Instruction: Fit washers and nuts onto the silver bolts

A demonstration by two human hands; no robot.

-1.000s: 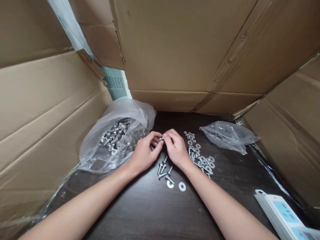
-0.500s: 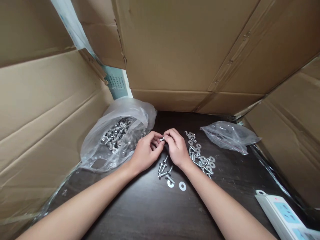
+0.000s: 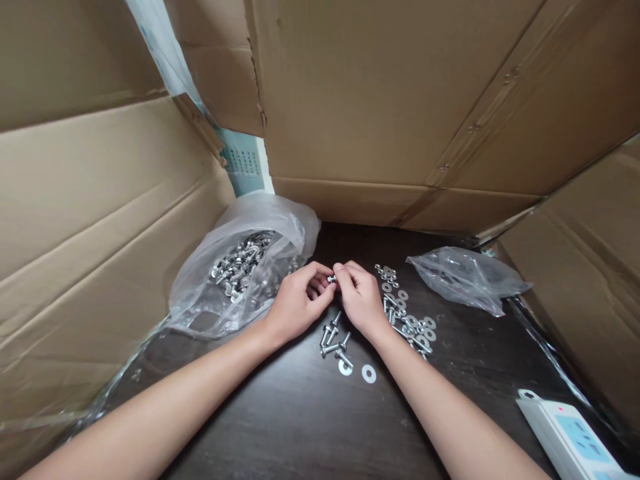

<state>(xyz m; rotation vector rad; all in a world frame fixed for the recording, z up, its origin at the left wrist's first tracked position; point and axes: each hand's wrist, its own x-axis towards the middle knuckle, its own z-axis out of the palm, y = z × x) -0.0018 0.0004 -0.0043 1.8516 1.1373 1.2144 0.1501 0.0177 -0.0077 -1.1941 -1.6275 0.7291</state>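
Note:
Between the fingertips of both hands is a small metal bolt (image 3: 332, 279), mostly covered by the fingers. My left hand (image 3: 303, 298) pinches it from the left, with the fingers curled. My right hand (image 3: 361, 297) closes on its other end with thumb and forefinger. Just below the hands, several bolts (image 3: 331, 337) with parts on their shanks lie in a small group. Two flat washers (image 3: 369, 374) lie near them, one partly under a bolt. Right of my right hand spreads a loose pile of bolts, nuts and washers (image 3: 407, 323).
A clear plastic bag (image 3: 195, 293) full of bolts lies open at the left. Another clear bag (image 3: 465, 273) lies flat at the right. A white power strip (image 3: 565, 433) sits at the front right. Cardboard walls (image 3: 345, 100) enclose the dark table (image 3: 240, 427).
The view has shifted slightly, so everything appears a little further right. My right thumb and forefinger have moved a little around the bolt; both hands still hold it.

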